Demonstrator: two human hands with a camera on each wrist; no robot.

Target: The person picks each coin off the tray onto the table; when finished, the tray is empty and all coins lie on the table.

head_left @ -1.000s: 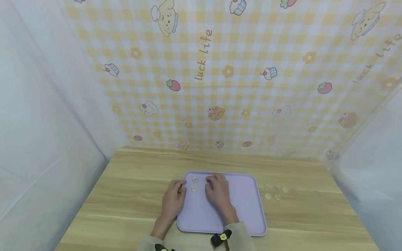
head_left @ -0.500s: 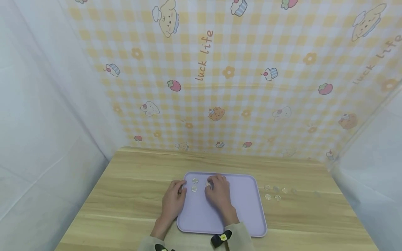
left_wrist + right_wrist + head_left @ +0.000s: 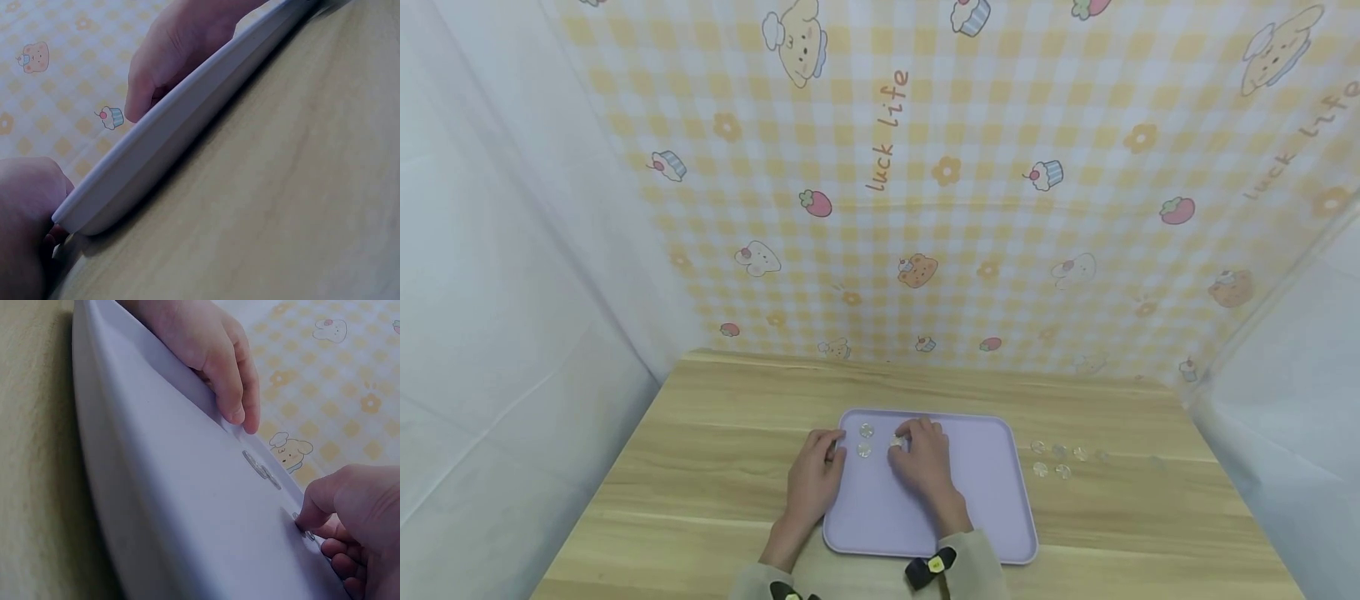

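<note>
Clear disc [image 3: 897, 442]: probably light, hard, slippery; hold its edges
Right hand [image 3: 925, 460]: pinching it
Left hand [image 3: 812, 477]: holding the tray [image 3: 988, 492] side

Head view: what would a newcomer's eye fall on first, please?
Probably the yellow-and-white checked cartoon backdrop, filling most of the upper part. Below it, a lilac rectangular tray lies on the light wood-grained table; the left hand holds its left rim, the right hand pinches a small clear round disc inside that rim.
</note>
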